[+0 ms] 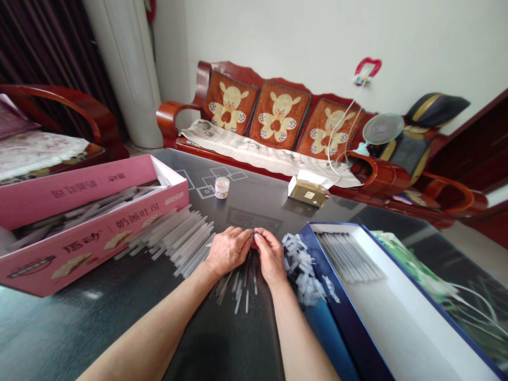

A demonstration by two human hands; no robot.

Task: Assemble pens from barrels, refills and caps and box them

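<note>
My left hand [230, 248] and my right hand [270, 255] meet above the dark table, fingertips pinched together. Whatever they hold is mostly hidden; only a small dark tip shows between them. Below the fingers lie several thin grey sticks [239, 290], fanned loosely on the table. Beside my left hand spreads a pile of long translucent sleeves [184, 238]. Close to my right hand is a heap of short translucent pieces [304, 270]. In the open blue box [332, 283] at right, a row of slim grey sticks [351, 256] lies side by side.
A long pink box [99, 233] at left holds a jumble of dark and translucent thin pieces [87, 211]. Further back on the table [257, 182] stand a small white cup [221, 188] and a gold tissue box [308, 191]. A green plastic bag [416, 259] and white cable lie right of the blue box.
</note>
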